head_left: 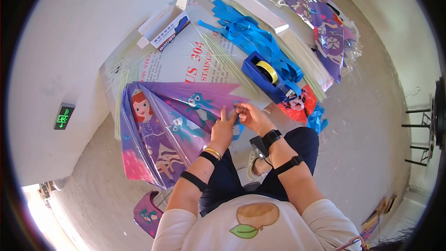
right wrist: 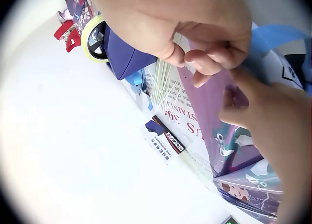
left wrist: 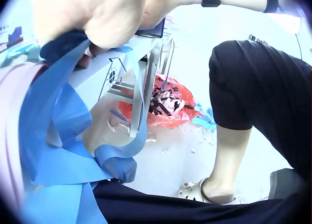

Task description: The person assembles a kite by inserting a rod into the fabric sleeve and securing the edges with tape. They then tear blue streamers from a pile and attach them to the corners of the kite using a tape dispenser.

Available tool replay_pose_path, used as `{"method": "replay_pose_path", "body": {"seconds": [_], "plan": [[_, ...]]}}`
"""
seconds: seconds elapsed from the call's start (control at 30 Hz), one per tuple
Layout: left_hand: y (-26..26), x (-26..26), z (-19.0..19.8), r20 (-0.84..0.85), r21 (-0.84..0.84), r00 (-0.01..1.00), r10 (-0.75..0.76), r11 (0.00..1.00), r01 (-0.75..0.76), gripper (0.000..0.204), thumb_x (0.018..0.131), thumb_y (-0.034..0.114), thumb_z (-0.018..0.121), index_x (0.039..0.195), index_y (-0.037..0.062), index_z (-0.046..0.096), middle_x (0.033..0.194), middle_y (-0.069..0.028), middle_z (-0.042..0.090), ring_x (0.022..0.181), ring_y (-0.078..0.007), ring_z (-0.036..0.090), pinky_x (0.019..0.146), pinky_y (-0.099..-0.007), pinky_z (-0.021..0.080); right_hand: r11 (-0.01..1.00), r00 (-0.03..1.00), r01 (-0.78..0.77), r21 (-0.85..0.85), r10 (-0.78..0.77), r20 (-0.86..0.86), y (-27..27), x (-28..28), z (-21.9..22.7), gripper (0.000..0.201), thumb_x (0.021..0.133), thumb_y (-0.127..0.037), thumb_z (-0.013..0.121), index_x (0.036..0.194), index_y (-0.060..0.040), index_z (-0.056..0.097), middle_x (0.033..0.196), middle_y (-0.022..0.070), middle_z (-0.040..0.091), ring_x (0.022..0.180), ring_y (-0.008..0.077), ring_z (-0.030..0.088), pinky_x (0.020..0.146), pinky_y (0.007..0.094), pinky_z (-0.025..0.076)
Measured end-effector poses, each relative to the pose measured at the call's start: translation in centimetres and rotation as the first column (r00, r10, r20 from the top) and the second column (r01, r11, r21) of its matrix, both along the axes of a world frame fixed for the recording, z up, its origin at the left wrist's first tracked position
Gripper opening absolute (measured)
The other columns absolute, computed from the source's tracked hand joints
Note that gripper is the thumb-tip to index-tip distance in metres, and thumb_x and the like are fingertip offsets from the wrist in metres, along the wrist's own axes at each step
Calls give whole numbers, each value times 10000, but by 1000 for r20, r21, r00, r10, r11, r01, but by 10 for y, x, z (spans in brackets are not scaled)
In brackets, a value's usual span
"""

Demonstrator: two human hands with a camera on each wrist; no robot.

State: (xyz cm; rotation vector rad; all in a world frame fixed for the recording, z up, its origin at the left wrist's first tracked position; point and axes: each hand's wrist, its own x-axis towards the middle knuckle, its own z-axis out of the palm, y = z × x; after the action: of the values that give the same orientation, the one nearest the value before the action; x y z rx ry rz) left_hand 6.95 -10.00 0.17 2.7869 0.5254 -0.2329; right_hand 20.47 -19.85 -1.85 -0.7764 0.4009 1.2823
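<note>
A purple kite sheet [head_left: 160,135], printed with a red-haired princess and blue animals, lies folded over the front left of the table. Over its right edge, my left hand [head_left: 222,132] rests with two fingers straight and spread in a V. Right beside it is my right hand [head_left: 253,116], thumb and fingers bent together, tips at a left finger. In the right wrist view the right hand [right wrist: 204,33] hangs over the sheet's purple edge; I cannot tell if a thing sits between its fingertips. Blue ribbon [left wrist: 58,155] trails below my left hand [left wrist: 102,19].
Behind the hands stand a blue tape dispenser [head_left: 265,76] and a heap of blue ribbons [head_left: 253,32]. Thin pale rods [head_left: 227,60] lie across the table, near an opened box [head_left: 165,28]. A red plastic bag [left wrist: 183,109] sits on the floor by the table legs.
</note>
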Motion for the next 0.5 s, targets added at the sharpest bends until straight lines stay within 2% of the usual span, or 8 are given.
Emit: {"method": "replay_pose_path", "body": {"seconds": [0.13, 0.27, 0.33, 0.37, 0.43, 0.5], "plan": [[-1, 3, 2, -33, 1, 999, 4, 1000, -4, 634, 789, 6, 573, 1384, 195, 467, 1454, -247, 352, 837, -356, 673, 687, -444, 580, 992, 996, -80, -96, 77, -35, 6, 14, -1, 279, 980, -229, 513, 1120, 3, 576, 835, 80, 621, 553, 118, 478, 513, 249, 411], [-1, 9, 8, -19, 38, 1000, -13, 999, 13, 618, 784, 6, 571, 1375, 158, 471, 1472, -229, 354, 814, -358, 678, 682, -445, 577, 991, 995, -91, -103, 87, -38, 9, 19, -2, 261, 973, -233, 524, 1075, 1, 577, 850, 88, 624, 549, 120, 474, 504, 252, 408], [1, 12, 7, 57, 38, 995, -86, 996, 84, 593, 787, 5, 559, 1363, 117, 473, 1523, -187, 323, 809, -353, 685, 672, -445, 572, 986, 996, -84, -147, 79, -37, 10, 19, -2, 239, 973, -228, 518, 1024, -1, 574, 858, 90, 627, 535, 120, 461, 498, 250, 402], [3, 13, 3, 56, 42, 994, -94, 995, 92, 593, 787, 5, 559, 1363, 117, 473, 1523, -187, 323, 809, -353, 685, 672, -445, 572, 987, 997, -77, -143, 72, -38, 10, 20, -2, 239, 973, -228, 518, 1024, -1, 574, 858, 90, 627, 535, 120, 461, 498, 250, 402], [7, 16, -1, 87, 17, 985, -146, 989, 145, 572, 796, 11, 551, 1356, 96, 474, 1571, -128, 279, 805, -349, 692, 665, -446, 566, 988, 995, -99, -122, 94, -41, 9, 23, -1, 216, 971, -212, 508, 984, -6, 570, 822, 81, 611, 518, 122, 447, 499, 253, 397], [9, 16, 3, 37, -23, 990, -136, 990, 137, 566, 802, 13, 545, 1357, 101, 474, 1578, -115, 270, 794, -352, 693, 660, -450, 563, 986, 993, -113, -119, 108, -44, 9, 25, -3, 204, 965, -199, 508, 975, -5, 569, 796, 74, 598, 510, 120, 438, 499, 259, 391]]}}
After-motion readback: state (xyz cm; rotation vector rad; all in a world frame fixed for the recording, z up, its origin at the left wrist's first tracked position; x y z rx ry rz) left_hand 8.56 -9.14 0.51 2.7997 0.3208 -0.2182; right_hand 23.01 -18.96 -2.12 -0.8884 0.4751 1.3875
